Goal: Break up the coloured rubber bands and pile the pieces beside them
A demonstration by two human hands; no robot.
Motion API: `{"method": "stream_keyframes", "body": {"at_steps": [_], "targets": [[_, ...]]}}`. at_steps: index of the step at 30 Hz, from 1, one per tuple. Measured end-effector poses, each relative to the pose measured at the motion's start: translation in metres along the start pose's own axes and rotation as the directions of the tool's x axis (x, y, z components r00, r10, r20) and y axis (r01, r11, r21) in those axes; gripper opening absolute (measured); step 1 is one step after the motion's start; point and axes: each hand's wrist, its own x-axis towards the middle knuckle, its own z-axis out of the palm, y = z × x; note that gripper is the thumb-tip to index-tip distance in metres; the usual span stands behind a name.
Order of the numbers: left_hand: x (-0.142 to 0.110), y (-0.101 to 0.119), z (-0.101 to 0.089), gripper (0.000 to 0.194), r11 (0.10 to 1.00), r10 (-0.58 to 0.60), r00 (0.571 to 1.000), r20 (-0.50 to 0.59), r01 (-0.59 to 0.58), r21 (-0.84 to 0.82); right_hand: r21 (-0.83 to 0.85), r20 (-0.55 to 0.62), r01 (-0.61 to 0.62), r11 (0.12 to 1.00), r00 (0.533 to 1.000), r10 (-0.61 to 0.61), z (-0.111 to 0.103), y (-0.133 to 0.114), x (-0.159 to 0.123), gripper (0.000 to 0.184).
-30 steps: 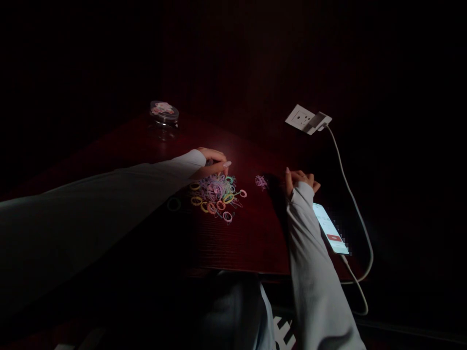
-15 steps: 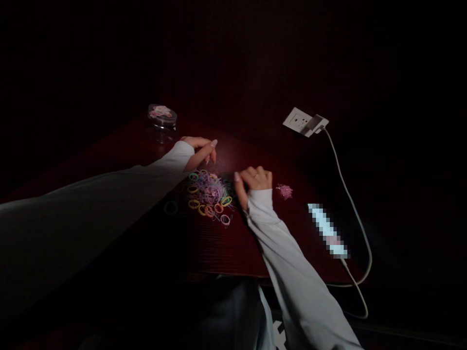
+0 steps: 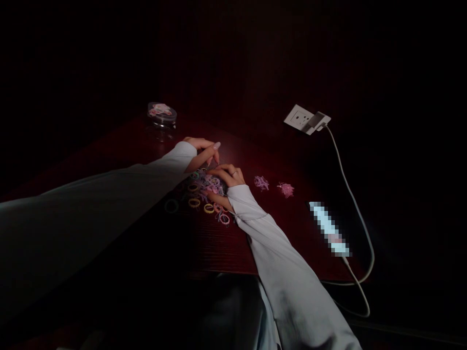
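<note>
Hair ties [image 3: 211, 183], piled beneath right hand [image 3: 231, 178], just beside left hand [image 3: 203, 149]

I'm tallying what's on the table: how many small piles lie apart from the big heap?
2: a purple pile right of the right hand, and a pink pile farther right. More may be hidden in the dark.
</note>
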Motion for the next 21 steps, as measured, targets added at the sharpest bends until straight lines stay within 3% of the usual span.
{"method": "stream_keyframes", "body": {"at_steps": [7,12,17,21], "targets": [[0.0,0.0,-0.001,0.05,1.0,0.006,1.0,0.022,-0.006,-0.005,0.162,-0.056,0.007,0.987,0.998,0.002,0.0,0.01,0.004,0.026],[0.0,0.002,-0.002,0.048,1.0,0.005,0.999,0.034,-0.004,-0.026,0.244,-0.102,-0.109,0.964,0.985,0.137,-0.004,0.013,0.006,0.025],[0.0,0.004,-0.002,0.047,1.0,0.01,1.0,0.024,-0.01,-0.025,0.511,-0.069,-0.221,0.831,0.953,0.296,0.005,0.023,0.008,0.037],[0.0,0.003,-0.001,0.049,1.0,0.024,1.0,0.002,-0.024,-0.019,0.654,-0.014,-0.236,0.719,0.946,0.323,0.012,0.024,0.007,0.045]]}}
